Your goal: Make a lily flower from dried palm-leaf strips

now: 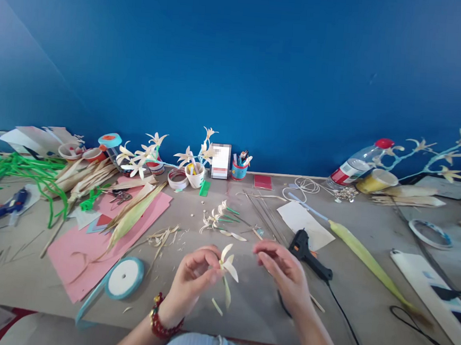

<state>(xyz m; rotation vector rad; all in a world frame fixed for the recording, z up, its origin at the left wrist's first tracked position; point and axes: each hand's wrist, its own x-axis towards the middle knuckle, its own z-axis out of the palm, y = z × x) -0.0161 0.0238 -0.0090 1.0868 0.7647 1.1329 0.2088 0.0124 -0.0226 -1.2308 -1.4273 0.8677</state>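
My left hand (197,273) pinches a cream-coloured handmade flower (229,265) with pointed petals, held over the table near its front edge. My right hand (284,272) is a short way to the right, its fingers loosely curved with nothing visible in them. Below the flower is a pale green husk strip (227,293), and a smaller cut piece (217,306) lies on the table. A black glue gun (310,256) rests just beyond my right hand. Farther back lie several small finished flowers (214,219) on green stems.
A blue ribbon roll (125,278) lies at left beside pink paper (72,256) and husks (126,223). Flowers stand in a white cup (194,176) by the wall. At right are a bottle (354,163), a long husk (367,260) and a power strip (432,294) with cables.
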